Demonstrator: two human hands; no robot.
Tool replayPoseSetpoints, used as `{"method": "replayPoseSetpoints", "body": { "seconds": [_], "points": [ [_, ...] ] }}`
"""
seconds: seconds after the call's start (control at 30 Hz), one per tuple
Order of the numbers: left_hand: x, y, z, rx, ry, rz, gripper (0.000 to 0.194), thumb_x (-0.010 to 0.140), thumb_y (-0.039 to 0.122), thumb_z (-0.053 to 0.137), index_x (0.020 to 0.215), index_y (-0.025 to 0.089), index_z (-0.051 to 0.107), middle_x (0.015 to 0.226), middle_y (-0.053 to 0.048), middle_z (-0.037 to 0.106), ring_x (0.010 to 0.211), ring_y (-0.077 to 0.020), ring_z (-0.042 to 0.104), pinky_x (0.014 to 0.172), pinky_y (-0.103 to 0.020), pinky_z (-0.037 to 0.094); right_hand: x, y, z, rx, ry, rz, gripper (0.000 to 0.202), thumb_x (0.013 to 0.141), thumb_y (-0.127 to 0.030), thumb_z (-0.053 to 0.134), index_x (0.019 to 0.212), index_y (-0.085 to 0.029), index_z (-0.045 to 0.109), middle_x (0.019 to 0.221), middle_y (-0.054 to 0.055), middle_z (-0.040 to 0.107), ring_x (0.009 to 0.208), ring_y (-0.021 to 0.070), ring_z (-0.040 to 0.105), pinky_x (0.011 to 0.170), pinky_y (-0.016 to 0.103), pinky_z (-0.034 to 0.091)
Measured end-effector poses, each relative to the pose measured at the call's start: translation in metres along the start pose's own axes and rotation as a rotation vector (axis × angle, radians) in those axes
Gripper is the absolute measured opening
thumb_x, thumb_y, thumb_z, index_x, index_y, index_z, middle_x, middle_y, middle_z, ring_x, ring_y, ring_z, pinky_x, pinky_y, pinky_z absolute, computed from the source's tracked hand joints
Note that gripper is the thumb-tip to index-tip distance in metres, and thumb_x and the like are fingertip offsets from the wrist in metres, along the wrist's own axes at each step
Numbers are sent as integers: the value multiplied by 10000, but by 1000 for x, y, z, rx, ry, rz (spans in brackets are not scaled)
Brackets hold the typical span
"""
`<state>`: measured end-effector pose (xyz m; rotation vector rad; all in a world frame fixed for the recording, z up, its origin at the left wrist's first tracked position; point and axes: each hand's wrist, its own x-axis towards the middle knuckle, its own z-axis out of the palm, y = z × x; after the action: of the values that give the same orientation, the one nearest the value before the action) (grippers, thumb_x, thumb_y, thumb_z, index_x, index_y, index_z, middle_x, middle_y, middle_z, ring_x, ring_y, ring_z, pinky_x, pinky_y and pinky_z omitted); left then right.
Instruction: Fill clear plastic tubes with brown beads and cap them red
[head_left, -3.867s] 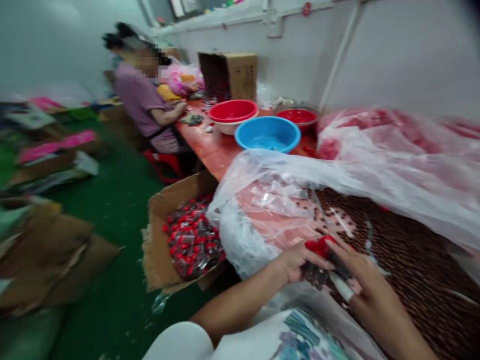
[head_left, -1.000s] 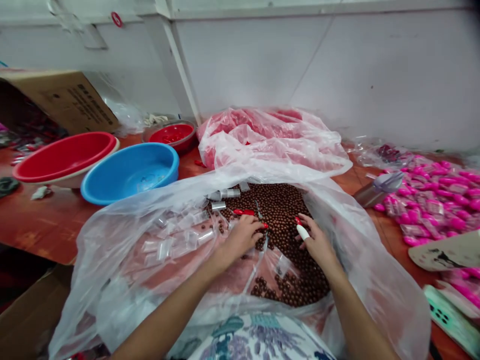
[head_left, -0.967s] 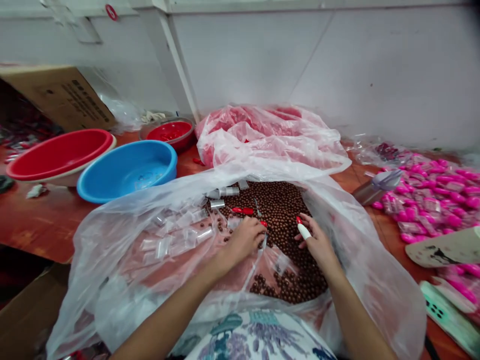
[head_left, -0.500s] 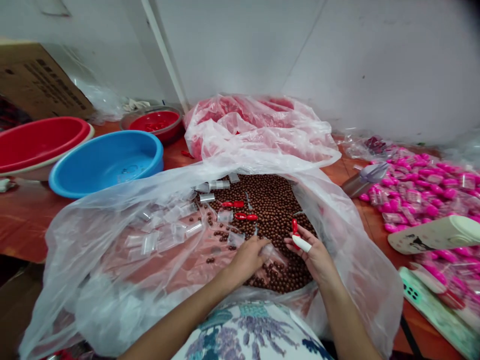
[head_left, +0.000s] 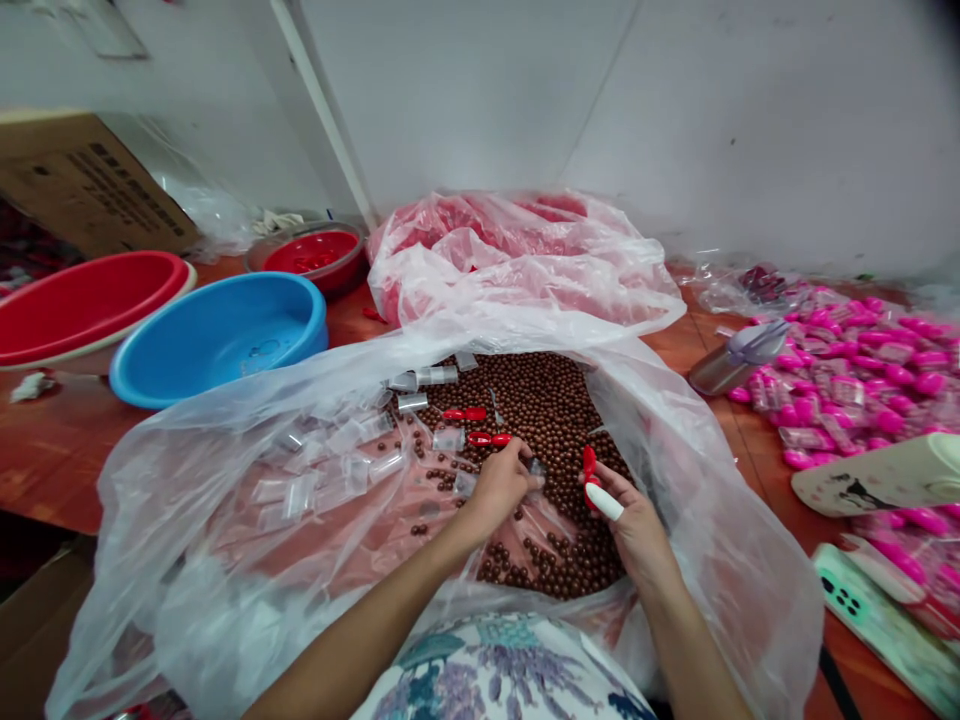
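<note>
My right hand (head_left: pixel 637 520) is closed on a small red plastic piece (head_left: pixel 589 463), held upright over the brown beads (head_left: pixel 551 400). A white cover, seemingly a finger cot (head_left: pixel 604 501), is on its thumb. My left hand (head_left: pixel 499 490) is over the beads too, thumb and fingers curled around a small clear plastic piece (head_left: pixel 537 467), partly hidden. Just beyond its fingertips is a two-lobed red plastic piece (head_left: pixel 489 439), with another red piece (head_left: pixel 464 413) behind it. Several clear plastic cylinders (head_left: pixel 386 463) lie left of the beads on the plastic sheet (head_left: pixel 300 570).
A blue basin (head_left: pixel 217 340) and a red basin (head_left: pixel 82 305) stand left. Behind is a plastic bag (head_left: pixel 517 260) of red pieces. Right are pink-capped pieces (head_left: pixel 862 370), a grey scoop-like container (head_left: pixel 735 357), a cream bottle (head_left: pixel 870 480) and a phone (head_left: pixel 885 620).
My left hand has moved slightly forward, and a clear plastic piece now shows at its fingers. My right hand still holds the red piece in nearly the same place. The view has shifted slightly.
</note>
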<state>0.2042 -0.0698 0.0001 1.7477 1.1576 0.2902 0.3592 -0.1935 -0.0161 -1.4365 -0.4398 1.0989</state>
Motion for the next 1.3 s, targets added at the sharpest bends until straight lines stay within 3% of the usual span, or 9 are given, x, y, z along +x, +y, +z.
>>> {"method": "replayPoseSetpoints", "body": {
  "seconds": [0.27, 0.5, 0.63, 0.83, 1.13, 1.3],
  "points": [
    [5, -13, -3, -156, -44, -48, 218, 607, 102, 638, 767, 180, 512, 591, 60, 550, 550, -93, 520, 527, -184, 363, 1, 3, 0, -33, 18, -17, 504, 601, -402, 769, 1065, -236, 664, 1029, 38, 699, 965, 244, 605, 734, 304, 475],
    [9, -12, -20, -242, -91, -106, 179, 618, 111, 609, 791, 146, 581, 593, 27, 579, 523, -102, 534, 507, -195, 390, -2, -1, 1, -61, 22, -49, 477, 604, -396, 759, 1052, -255, 677, 1063, 30, 688, 988, 248, 594, 808, 339, 467],
    [18, -14, -27, -207, -58, -88, 247, 648, 134, 598, 893, 141, 630, 625, 19, 607, 521, -107, 533, 516, -210, 396, -2, 0, 1, -68, 33, -47, 480, 601, -400, 760, 1053, -260, 677, 1076, 32, 684, 1004, 253, 591, 805, 341, 469],
    [42, -4, -9, -130, 49, -14, 297, 636, 111, 633, 924, 145, 696, 704, -15, 643, 661, -140, 560, 685, -259, 423, -2, 2, 4, -46, 54, -40, 460, 577, -365, 781, 1016, -263, 690, 1047, 24, 695, 992, 243, 601, 846, 355, 457],
    [63, -1, 21, -377, -18, 60, 382, 665, 122, 665, 1047, 128, 650, 847, -42, 675, 753, -134, 599, 741, -259, 473, -4, 3, 1, -37, 61, -55, 459, 594, -365, 777, 1022, -233, 677, 1045, 43, 688, 1019, 253, 585, 867, 381, 462],
    [55, 2, 21, -581, -68, 42, 397, 679, 130, 667, 1073, 107, 628, 914, -69, 673, 779, -125, 610, 749, -253, 495, -6, 0, 3, 12, 87, -71, 444, 626, -364, 757, 1040, -240, 658, 1006, 34, 678, 855, 210, 613, 647, 296, 522]
  ]
}}
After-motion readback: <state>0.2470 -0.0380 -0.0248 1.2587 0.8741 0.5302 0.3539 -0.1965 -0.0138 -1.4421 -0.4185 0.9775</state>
